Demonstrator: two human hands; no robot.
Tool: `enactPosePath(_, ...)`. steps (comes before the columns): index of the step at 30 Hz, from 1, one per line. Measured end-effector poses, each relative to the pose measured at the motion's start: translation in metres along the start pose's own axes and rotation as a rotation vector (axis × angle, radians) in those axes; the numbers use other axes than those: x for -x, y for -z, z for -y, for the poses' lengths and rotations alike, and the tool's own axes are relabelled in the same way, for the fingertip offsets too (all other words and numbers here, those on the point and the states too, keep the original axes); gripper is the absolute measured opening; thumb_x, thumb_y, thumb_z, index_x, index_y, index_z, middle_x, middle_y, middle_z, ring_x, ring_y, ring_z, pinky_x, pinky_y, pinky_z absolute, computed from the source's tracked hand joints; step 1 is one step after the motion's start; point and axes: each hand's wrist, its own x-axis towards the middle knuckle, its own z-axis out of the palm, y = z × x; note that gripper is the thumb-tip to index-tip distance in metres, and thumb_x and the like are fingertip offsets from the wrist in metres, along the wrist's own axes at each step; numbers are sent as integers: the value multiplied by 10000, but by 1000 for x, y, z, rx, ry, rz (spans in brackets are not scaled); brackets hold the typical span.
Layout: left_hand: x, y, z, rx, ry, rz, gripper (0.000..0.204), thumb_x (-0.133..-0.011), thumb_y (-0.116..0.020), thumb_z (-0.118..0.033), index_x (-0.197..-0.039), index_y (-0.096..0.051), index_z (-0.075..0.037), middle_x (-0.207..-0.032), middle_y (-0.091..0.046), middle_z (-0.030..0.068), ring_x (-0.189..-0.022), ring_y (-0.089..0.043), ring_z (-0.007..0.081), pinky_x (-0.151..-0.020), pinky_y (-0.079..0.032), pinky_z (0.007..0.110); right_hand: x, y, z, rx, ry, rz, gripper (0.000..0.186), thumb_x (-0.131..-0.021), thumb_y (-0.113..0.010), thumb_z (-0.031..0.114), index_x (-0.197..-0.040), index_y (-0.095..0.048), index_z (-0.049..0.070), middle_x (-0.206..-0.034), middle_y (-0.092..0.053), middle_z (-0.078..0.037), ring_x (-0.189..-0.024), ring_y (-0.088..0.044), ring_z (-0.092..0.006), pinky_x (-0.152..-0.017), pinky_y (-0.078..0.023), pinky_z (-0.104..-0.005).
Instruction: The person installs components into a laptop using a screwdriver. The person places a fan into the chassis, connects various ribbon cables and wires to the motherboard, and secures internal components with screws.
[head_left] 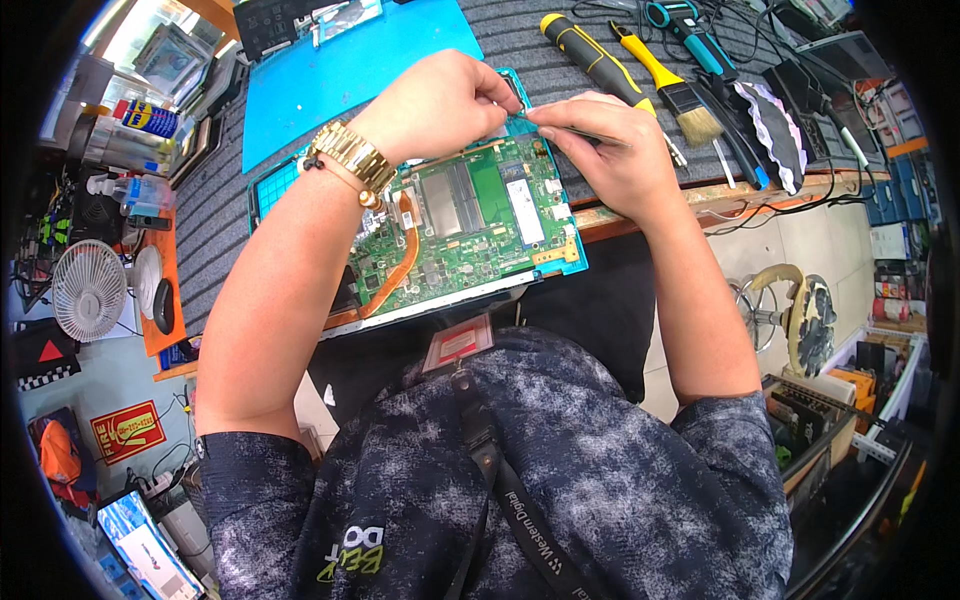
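Observation:
In front of me lies an opened laptop base with a teal frame, its green circuit board exposed. A copper heat pipe runs down the board's left part, and a white-labelled module sits toward the right. At the far right corner of the frame, my left hand is pinched closed; what its fingertips hold is hidden. Just right of it, my right hand grips a thin, dark, slender tool, whose tip reaches the same corner. The tool's exact kind is not clear.
A blue mat lies beyond the laptop on the ridged grey worktop. To the right are a yellow-black screwdriver, a yellow-handled brush, a teal-handled tool and cables. A white fan and a spray can stand left.

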Motion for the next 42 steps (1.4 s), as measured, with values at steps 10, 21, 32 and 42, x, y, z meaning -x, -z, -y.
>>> enactPosePath(10,0,1,1,-154,-116,-19,301,-995,-709,-181,-1202,-864,-27,-975,-850,161,-845,-797,234,-824,-632,393,2,-1,0,-40,-41,-16,220,-947,-832,-36,-1157,-867,17,-1055,-859,-125,-942,-799,-239,-867,-628,-360)
enactPosePath(21,-4,7,1,-96,-93,21,313,-1009,-648,-122,-1218,-862,-27,-830,-807,131,-691,-763,178,-697,-619,352,1,0,2,-37,-52,0,215,-940,-837,-34,-1148,-867,11,-1045,-861,-122,-929,-796,-243,-859,-627,-360)
enactPosePath(32,-7,5,7,-281,-235,-23,312,-974,-615,-61,-1173,-854,-36,-914,-823,180,-803,-801,292,-790,-635,420,1,0,0,-45,-19,-11,209,-946,-832,-37,-1148,-866,5,-1065,-867,-125,-942,-805,-243,-879,-628,-361)
enactPosePath(42,-9,-1,10,-383,-260,-63,292,-972,-609,-60,-1136,-850,-58,-1005,-829,192,-915,-794,378,-864,-630,471,1,-1,-1,-55,-41,-24,175,-916,-870,28,-1089,-864,55,-1018,-854,-111,-941,-814,-282,-843,-626,-391)
